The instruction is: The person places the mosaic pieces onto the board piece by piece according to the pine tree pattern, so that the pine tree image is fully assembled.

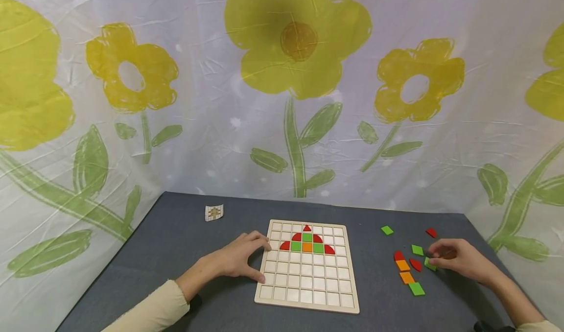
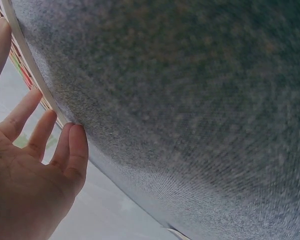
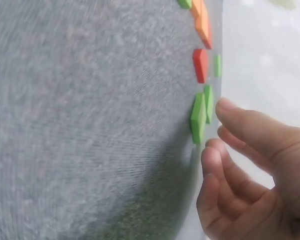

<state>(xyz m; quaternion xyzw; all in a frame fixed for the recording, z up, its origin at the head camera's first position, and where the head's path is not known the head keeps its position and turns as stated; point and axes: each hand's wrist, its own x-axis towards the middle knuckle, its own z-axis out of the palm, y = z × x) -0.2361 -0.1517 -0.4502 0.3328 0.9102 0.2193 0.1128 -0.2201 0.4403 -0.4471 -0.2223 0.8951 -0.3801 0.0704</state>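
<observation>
A wooden grid board lies in the middle of the table. Its upper rows hold red, green and orange tiles in a stepped peak, with an orange square low in the centre. My left hand rests spread against the board's left edge, thumb and fingertips at the rim. To the right, my right hand hovers by a green square tile, its fingers bent and holding nothing. In the right wrist view, a gap shows between the thumb and the fingers, beside the green tile.
Around the right hand lie several loose tiles: a red piece, a red rounded piece, orange squares and green squares. A small patterned card sits at the back left. A flowered cloth walls the table's back and sides.
</observation>
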